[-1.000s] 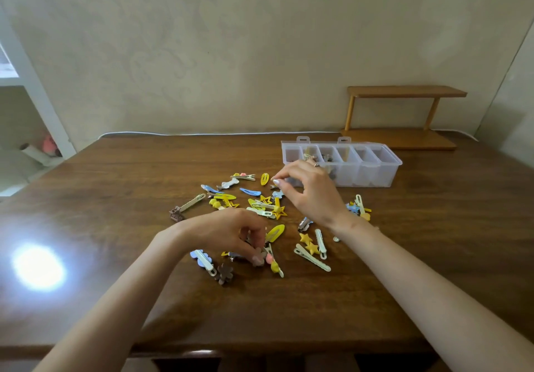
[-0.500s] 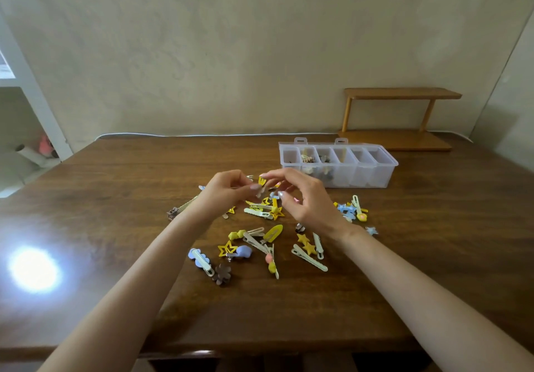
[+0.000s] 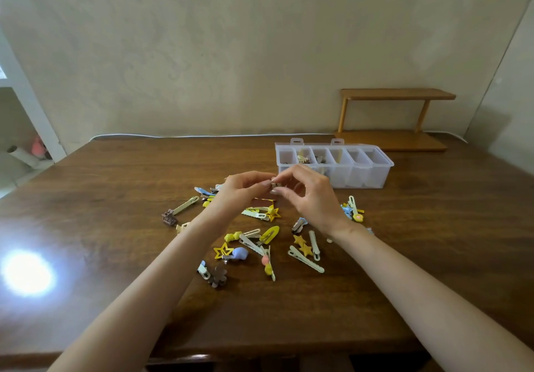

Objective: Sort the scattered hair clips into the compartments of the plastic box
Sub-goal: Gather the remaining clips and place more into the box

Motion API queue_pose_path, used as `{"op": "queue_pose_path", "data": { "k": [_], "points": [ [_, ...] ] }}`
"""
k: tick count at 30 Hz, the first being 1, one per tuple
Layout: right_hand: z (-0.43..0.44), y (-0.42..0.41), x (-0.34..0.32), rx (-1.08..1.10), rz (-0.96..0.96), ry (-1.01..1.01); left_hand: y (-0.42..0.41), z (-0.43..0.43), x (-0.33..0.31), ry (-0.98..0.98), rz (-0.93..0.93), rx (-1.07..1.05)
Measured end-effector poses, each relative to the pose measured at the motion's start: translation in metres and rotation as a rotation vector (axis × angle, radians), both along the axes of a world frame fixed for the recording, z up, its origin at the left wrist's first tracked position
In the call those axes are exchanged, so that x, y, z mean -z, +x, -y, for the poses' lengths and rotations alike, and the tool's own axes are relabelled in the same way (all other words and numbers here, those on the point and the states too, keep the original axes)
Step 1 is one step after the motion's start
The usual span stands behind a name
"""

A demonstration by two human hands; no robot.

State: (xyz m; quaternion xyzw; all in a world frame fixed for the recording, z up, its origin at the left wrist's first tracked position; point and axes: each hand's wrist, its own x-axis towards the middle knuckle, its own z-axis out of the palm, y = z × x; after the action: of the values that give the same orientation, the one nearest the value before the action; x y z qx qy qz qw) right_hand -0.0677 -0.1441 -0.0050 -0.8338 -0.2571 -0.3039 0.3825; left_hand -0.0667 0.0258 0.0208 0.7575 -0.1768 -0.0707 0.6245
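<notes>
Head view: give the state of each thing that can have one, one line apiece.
Plastic box, upright, open on top, some clips in its left compartments.
Small clip, off the table, pinched between both hands.
Left hand, pinching the clip.
Right hand, pinching the clip.
Scattered hair clips, lying loose on the table.

Left hand (image 3: 242, 190) and right hand (image 3: 313, 198) pinch one clip (image 3: 274, 182).

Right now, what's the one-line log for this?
left hand: pinches small brown hair clip | right hand: pinches it too | clear plastic compartment box: some clips inside
</notes>
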Motion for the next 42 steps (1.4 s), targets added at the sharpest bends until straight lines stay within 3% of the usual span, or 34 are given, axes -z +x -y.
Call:
{"op": "queue_pose_path", "data": {
  "k": [3,10,16,23,28,35,42],
  "points": [
    [0.008,0.007,-0.005,0.070,0.033,0.022,-0.001,0.003,-0.001,0.009,0.045,-0.013],
    [0.067,0.047,-0.025,0.546,-0.034,0.074,0.002,0.000,0.000,0.037,0.092,-0.074],
    [0.081,0.069,-0.026,0.635,-0.260,-0.367,0.005,-0.001,0.002,0.037,0.103,-0.109],
    [0.077,0.067,-0.027,0.542,-0.347,-0.585,0.005,-0.002,0.002,0.017,0.096,-0.120],
    [0.082,0.065,-0.021,0.574,-0.172,-0.365,0.005,-0.002,0.001,0.028,0.098,-0.124],
    [0.077,0.066,-0.017,0.527,-0.290,-0.532,0.003,-0.003,-0.001,0.041,0.102,-0.119],
    [0.057,0.044,-0.014,0.440,-0.071,-0.226,-0.008,-0.023,0.001,0.214,0.176,-0.036]
  ]
}}
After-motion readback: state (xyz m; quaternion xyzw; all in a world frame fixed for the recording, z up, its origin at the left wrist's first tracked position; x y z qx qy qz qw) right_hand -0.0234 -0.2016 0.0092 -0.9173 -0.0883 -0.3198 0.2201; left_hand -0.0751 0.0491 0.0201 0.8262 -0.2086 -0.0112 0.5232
